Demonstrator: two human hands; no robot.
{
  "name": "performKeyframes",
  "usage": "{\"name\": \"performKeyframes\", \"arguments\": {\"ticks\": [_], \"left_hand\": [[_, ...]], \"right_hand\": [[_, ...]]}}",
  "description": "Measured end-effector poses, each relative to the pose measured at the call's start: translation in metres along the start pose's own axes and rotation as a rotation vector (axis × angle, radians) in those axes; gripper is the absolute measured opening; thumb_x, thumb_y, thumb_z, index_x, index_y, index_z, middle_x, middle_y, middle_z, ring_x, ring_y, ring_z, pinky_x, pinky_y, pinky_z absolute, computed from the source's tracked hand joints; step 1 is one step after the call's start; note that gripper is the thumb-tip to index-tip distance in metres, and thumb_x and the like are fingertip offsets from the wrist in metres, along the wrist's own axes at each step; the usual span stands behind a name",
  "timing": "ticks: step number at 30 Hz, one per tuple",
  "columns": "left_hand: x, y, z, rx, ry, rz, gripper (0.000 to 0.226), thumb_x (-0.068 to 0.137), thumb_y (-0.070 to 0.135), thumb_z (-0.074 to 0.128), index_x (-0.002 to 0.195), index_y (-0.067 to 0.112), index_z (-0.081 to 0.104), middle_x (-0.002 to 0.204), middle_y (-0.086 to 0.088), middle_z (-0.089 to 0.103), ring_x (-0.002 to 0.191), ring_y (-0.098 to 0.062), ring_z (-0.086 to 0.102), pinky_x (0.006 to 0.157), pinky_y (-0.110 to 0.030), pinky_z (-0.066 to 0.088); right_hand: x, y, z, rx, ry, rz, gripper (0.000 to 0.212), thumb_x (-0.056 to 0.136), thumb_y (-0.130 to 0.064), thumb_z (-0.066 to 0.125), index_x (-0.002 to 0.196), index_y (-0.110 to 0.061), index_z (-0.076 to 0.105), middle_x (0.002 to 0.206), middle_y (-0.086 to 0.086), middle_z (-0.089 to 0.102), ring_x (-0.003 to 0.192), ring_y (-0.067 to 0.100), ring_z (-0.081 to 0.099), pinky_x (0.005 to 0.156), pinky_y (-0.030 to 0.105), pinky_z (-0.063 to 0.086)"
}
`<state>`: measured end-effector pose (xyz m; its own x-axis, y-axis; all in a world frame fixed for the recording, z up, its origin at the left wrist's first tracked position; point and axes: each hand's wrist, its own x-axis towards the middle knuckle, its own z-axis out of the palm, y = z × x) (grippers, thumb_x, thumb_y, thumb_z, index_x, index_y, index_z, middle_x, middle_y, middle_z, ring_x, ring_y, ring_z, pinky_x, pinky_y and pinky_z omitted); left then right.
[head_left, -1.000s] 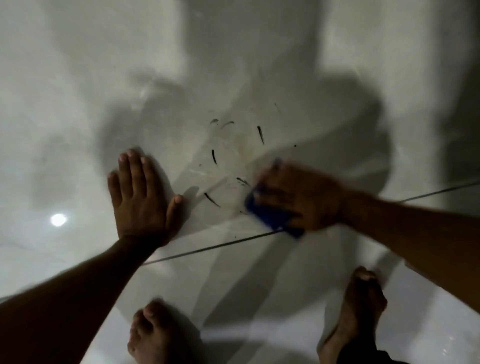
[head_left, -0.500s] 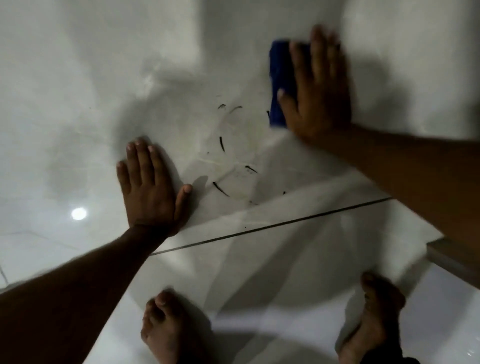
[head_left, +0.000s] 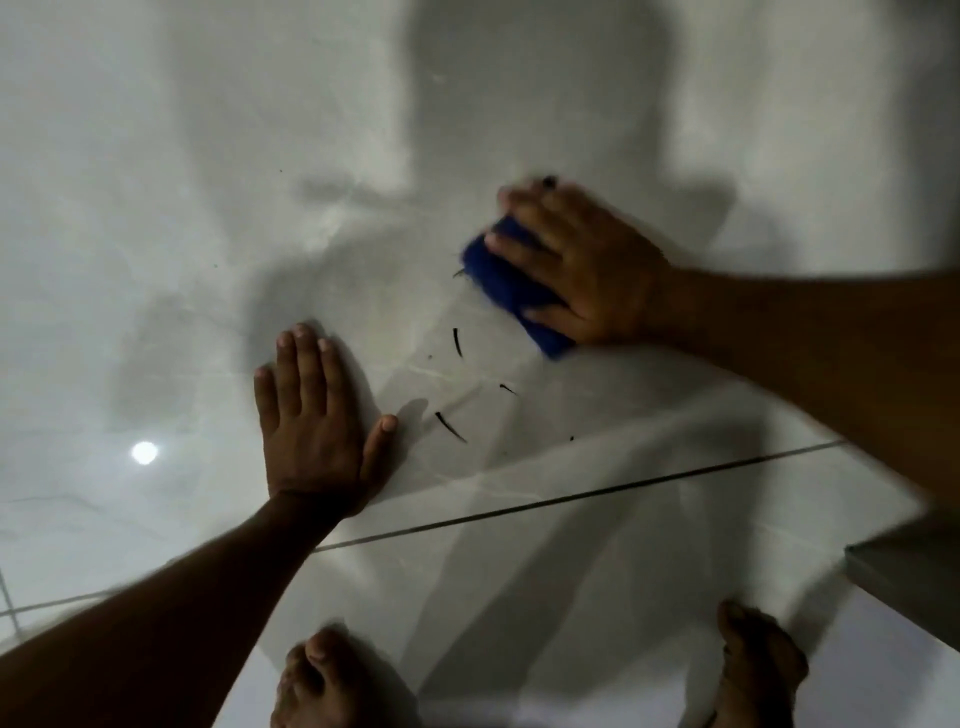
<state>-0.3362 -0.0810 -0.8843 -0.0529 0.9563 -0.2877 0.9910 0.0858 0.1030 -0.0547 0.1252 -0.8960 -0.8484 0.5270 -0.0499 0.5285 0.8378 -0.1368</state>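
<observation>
right hand (head_left: 587, 270) flat, fingers spread, pressing blue pad (head_left: 511, 291) on floor (head_left: 156, 208) | left hand (head_left: 317, 426) spread flat, near-left | dark marks (head_left: 457, 343) between

We look down on a glossy white tiled floor (head_left: 156, 270) carrying dark streaks (head_left: 457, 343), a blue sponge (head_left: 506, 283), one grout line (head_left: 571, 500) and bare feet (head_left: 322, 680)

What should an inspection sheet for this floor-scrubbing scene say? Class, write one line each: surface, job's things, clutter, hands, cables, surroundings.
Surface: glossy pale tiled floor, with a dark grout line crossing it.
Job's things: blue sponge; black streaks on the tile beside it.
Clutter: nothing seen.
Hands: left hand flat on the floor, holding nothing; right hand pressing the sponge, blurred.
Cables: nothing seen.
Surroundings: bare left foot and right foot at bottom; grey ledge at right; lamp reflection at left.
</observation>
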Motion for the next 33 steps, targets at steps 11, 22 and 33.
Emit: {"name": "performKeyframes", "arguments": {"ticks": [11,22,33], "left_hand": [[0.001,-0.003,0.005,-0.021,-0.002,0.006,0.093,0.093,0.067,0.012,0.156,-0.002,0.008,0.165,-0.026,0.005,0.154,-0.038,-0.002,0.124,-0.055,0.001],[0.001,-0.004,0.005,-0.04,0.047,0.018,0.088,0.095,0.063,0.009,0.156,-0.001,0.009,0.165,-0.026,0.008,0.155,-0.036,-0.002,0.124,-0.053,0.0],[0.001,-0.003,0.003,-0.051,0.049,0.019,0.088,0.095,0.062,0.008,0.156,-0.002,0.01,0.165,-0.025,0.007,0.154,-0.035,-0.003,0.123,-0.057,0.004]], "right_hand": [[0.029,-0.051,0.003,0.066,-0.018,-0.2,0.072,0.088,-0.05,0.055,0.148,-0.013,0.041,0.153,0.024,0.039,0.141,0.044,0.034,0.119,0.052,0.02],[-0.036,-0.144,0.0,0.193,-0.08,0.016,0.079,0.079,-0.048,0.062,0.149,-0.019,0.042,0.158,0.018,0.033,0.146,0.041,0.028,0.12,0.054,0.022],[-0.104,-0.171,0.004,0.162,-0.173,-0.287,0.082,0.079,-0.051,0.068,0.149,-0.017,0.04,0.158,0.019,0.032,0.149,0.037,0.023,0.121,0.054,0.019]]}}
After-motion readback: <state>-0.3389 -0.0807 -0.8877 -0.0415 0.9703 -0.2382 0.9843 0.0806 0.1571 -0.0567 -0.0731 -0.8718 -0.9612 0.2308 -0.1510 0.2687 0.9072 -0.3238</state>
